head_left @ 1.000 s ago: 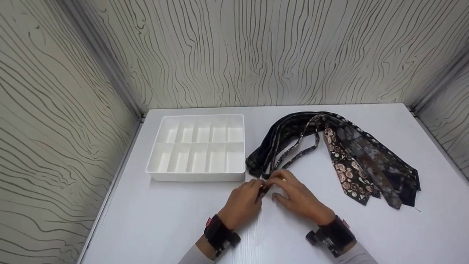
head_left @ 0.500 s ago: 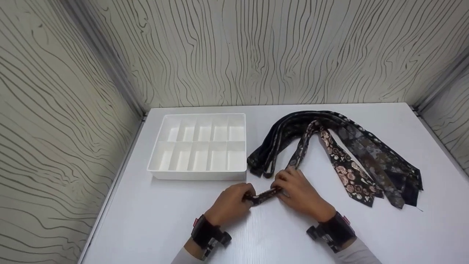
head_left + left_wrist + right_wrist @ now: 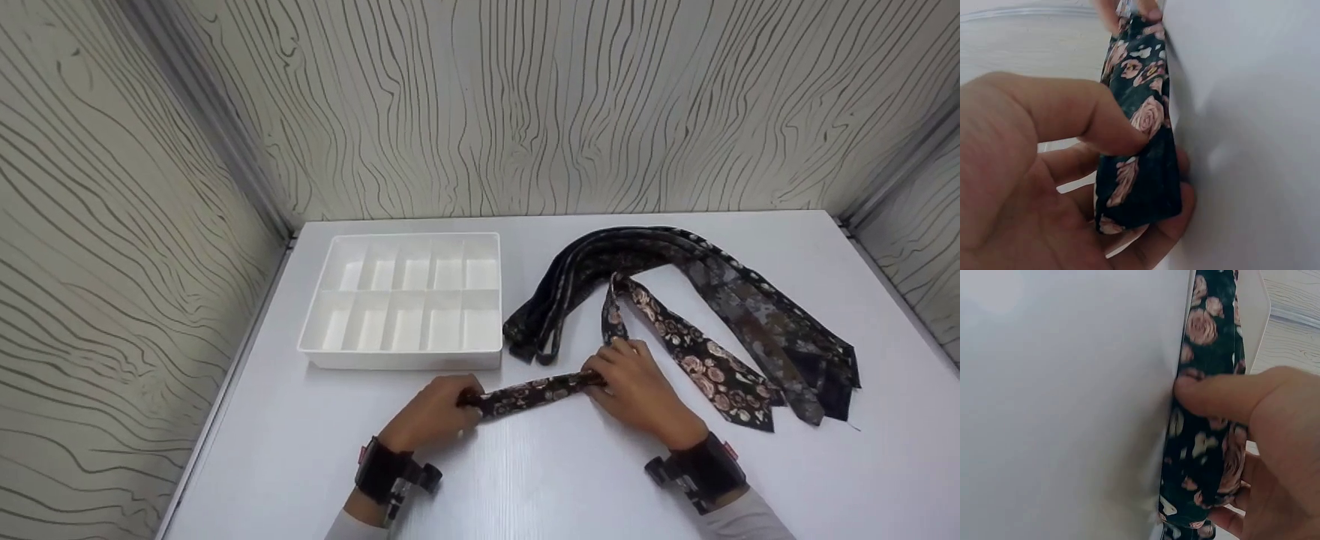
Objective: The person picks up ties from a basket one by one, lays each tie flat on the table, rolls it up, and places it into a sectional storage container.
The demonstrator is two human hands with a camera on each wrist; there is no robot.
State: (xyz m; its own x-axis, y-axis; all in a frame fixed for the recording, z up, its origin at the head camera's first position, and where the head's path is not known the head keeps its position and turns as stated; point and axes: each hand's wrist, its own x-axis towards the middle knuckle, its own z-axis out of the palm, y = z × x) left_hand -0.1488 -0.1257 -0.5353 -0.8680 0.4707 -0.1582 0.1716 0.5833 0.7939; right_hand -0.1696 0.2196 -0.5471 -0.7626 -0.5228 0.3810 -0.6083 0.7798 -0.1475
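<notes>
A dark necktie with pink roses [image 3: 534, 395] is stretched between both hands, low over the white table. My left hand [image 3: 433, 415] pinches its narrow end; in the left wrist view the thumb lies on top of the tie [image 3: 1143, 185] and the fingers are behind it. About a forearm's width to the right, my right hand [image 3: 637, 386] grips the same tie between thumb and fingers. In the right wrist view the tie [image 3: 1202, 444] bends back beyond the thumb. Past the right hand it loops up and its wide end [image 3: 724, 375] lies on the table.
Behind the right hand several other dark patterned neckties [image 3: 600, 251] lie bundled in an arc. A white box [image 3: 405, 360] with several compartments stands at the back left. Wood-grain panels [image 3: 480, 112] enclose the table [image 3: 525, 487] at the back and sides.
The left hand has moved left and the hands have spread apart, drawing the rose tie taut between them. Its narrow part has come away from the bundle, and the loop has slid nearer.
</notes>
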